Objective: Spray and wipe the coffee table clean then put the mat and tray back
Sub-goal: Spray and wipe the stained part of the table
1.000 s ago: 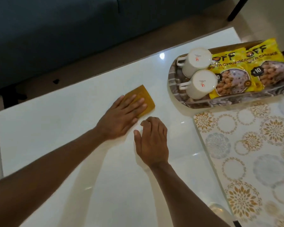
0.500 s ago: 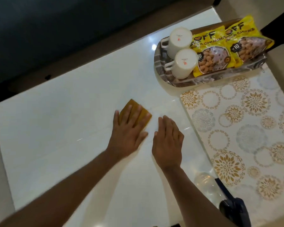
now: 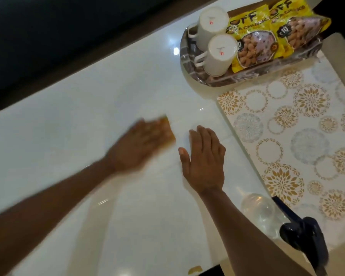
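Spray bottle: one clear spray bottle (image 3: 256, 208) with a dark blue trigger head is seen nearest, standing at the near right of the worktop (image 3: 72, 120), just at the near corner of the mat.
Hands: two are counted. The right hand (image 3: 204, 158) is laid flat on the bare worktop with fingers straight, holding nothing. The left hand (image 3: 139, 144) is pressed flat on a cloth, fingers extended, blurred by motion.
Cloth: one orange cloth (image 3: 167, 130) is seen, mostly covered by the left hand, only its far right edge showing.
Mat: one patterned mat (image 3: 299, 136) with gold and grey circles is laid over the right end of the worktop.
Tray: one tray (image 3: 189, 70) is set at the far right, its near rim touching the mat's far edge.
On the tray: two white mugs (image 3: 220, 54), upturned, and two yellow snack packets (image 3: 255, 46) are counted.
Change: against half a second ago, the left hand and cloth are found further left, apart from the right hand; the right hand is unchanged.
Open room: the white surface left of the hands is bare up to its far and left edges; a dark sofa (image 3: 68, 26) lies beyond the far edge.
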